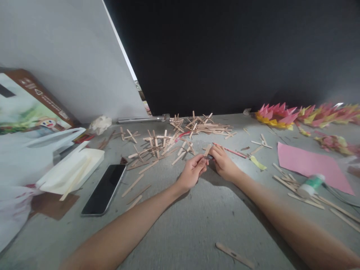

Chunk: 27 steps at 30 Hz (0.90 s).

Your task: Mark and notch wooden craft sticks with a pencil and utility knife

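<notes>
My left hand [193, 171] is closed, pinching a wooden craft stick [207, 150] that points up and away from me. Close against it, my right hand [223, 160] has its fingers curled round something small and dark, mostly hidden by the fingers. Both hands meet just above the grey tabletop [174, 228]. Behind the right hand lies a thin reddish pencil-like stick [235, 152]. Beyond my left hand spreads a heap of loose and crossed craft sticks [215, 128]. One single craft stick with a dark mark [234, 255] lies near the front.
To the left are a phone [104, 190], a white tray [84, 165] with a stick across it, and plastic bags [30, 157]. On the right lie pink paper [312, 163], a white-and-green glue tube [311, 185] and folded-paper crowns [277, 116]. A dark panel [239, 56] stands behind.
</notes>
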Motion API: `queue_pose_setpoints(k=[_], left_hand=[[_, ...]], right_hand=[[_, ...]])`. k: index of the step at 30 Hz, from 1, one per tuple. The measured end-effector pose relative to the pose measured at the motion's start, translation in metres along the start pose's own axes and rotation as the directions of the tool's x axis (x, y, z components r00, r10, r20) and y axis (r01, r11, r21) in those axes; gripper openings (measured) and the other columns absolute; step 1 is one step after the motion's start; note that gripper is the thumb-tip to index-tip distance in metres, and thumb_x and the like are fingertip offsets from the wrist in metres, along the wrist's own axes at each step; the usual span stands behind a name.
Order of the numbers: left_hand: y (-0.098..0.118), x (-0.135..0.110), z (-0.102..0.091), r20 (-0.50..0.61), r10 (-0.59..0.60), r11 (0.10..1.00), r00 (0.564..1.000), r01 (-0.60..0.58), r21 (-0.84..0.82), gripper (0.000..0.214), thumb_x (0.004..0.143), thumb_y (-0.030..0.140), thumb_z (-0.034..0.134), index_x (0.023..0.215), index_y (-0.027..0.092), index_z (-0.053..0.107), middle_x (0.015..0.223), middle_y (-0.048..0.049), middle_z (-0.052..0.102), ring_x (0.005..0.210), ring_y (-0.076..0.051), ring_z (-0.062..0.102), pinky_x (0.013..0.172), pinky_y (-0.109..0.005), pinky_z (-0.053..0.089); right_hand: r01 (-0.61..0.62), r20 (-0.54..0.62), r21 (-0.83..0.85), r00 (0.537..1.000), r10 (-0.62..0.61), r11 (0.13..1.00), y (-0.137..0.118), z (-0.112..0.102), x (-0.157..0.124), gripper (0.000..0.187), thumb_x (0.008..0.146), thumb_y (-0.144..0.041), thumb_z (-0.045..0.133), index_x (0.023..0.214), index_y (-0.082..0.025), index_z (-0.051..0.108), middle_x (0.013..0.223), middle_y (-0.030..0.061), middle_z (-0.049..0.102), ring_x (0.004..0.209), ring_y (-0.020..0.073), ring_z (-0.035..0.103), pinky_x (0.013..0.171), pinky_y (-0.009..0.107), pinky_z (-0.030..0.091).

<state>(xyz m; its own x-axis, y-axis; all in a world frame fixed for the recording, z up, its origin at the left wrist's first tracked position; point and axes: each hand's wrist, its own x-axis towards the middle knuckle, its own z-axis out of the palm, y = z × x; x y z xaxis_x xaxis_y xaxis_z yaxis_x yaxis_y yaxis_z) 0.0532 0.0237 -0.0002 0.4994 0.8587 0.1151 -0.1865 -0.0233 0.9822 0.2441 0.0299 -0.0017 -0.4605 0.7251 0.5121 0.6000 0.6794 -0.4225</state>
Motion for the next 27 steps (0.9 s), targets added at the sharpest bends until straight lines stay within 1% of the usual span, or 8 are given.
queue_pose_setpoints(k=[4,10,14,18,21,24,27], left_hand=[[-0.003,0.001,-0.001,0.014,0.003,1.000,1.000,-0.003,0.004,0.047,0.100,0.063,0.053,0.089,0.017,0.055,0.055,0.0084,0.038,0.047,-0.007,0.026,0.048,-0.023,0.018],[-0.006,0.004,-0.001,0.026,-0.018,1.000,0.999,0.018,0.014,0.050,0.097,0.067,0.055,0.089,0.018,0.054,0.055,0.0087,0.038,0.048,-0.008,0.027,0.048,-0.022,0.020],[-0.005,0.004,0.000,0.009,-0.020,1.000,1.000,0.020,0.017,0.050,0.097,0.067,0.054,0.089,0.018,0.054,0.056,0.0084,0.039,0.048,-0.008,0.028,0.048,-0.022,0.022],[-0.006,0.004,-0.002,-0.015,-0.024,1.000,1.000,0.024,0.004,0.046,0.099,0.064,0.055,0.090,0.018,0.055,0.054,0.0083,0.041,0.047,-0.008,0.029,0.047,-0.021,0.021],[-0.007,0.005,-0.003,-0.064,-0.026,0.997,0.998,0.021,-0.074,0.046,0.097,0.064,0.057,0.088,0.019,0.052,0.054,0.0093,0.039,0.045,-0.007,0.028,0.045,-0.019,0.020],[-0.006,0.006,-0.004,-0.148,-0.025,0.987,0.989,0.001,-0.158,0.045,0.096,0.064,0.058,0.089,0.021,0.048,0.056,0.0105,0.038,0.044,-0.006,0.026,0.044,-0.018,0.021],[-0.003,0.005,-0.003,-0.182,-0.017,0.991,0.983,-0.008,-0.135,0.043,0.098,0.063,0.057,0.090,0.021,0.049,0.056,0.0104,0.039,0.044,-0.006,0.026,0.043,-0.017,0.022]], right_hand=[[-0.007,-0.007,-0.029,1.000,0.006,1.000,-0.001,0.000,0.001,0.023,0.094,-0.004,0.036,0.094,-0.023,0.050,0.097,0.0088,0.057,0.094,0.0283,0.047,0.093,0.045,0.040],[-0.004,-0.001,-0.053,1.000,0.004,0.999,0.000,0.002,0.001,0.027,0.088,0.000,0.039,0.093,-0.023,0.052,0.098,0.0088,0.057,0.097,0.0287,0.048,0.093,0.043,0.039],[-0.016,-0.010,-0.056,1.000,0.016,0.998,0.000,0.002,0.002,0.027,0.090,-0.001,0.038,0.095,-0.023,0.054,0.099,0.0091,0.057,0.098,0.0285,0.048,0.091,0.042,0.039],[-0.030,-0.003,-0.038,1.000,0.030,0.999,0.001,0.003,0.002,0.027,0.097,-0.005,0.036,0.105,-0.022,0.055,0.100,0.0091,0.058,0.098,0.0282,0.049,0.090,0.043,0.039],[-0.056,-0.006,-0.029,0.998,0.056,0.998,0.006,0.003,0.000,0.026,0.100,-0.009,0.035,0.110,-0.023,0.055,0.101,0.0095,0.059,0.101,0.0288,0.050,0.090,0.044,0.039],[-0.090,-0.065,-0.014,0.994,0.088,0.996,0.013,0.003,-0.002,0.024,0.102,-0.013,0.036,0.111,-0.023,0.056,0.100,0.0094,0.059,0.102,0.0294,0.052,0.090,0.044,0.038],[-0.097,-0.090,-0.014,0.991,0.095,0.995,0.016,0.004,-0.004,0.024,0.104,-0.016,0.035,0.113,-0.023,0.056,0.101,0.0095,0.059,0.101,0.0294,0.052,0.089,0.044,0.038]])
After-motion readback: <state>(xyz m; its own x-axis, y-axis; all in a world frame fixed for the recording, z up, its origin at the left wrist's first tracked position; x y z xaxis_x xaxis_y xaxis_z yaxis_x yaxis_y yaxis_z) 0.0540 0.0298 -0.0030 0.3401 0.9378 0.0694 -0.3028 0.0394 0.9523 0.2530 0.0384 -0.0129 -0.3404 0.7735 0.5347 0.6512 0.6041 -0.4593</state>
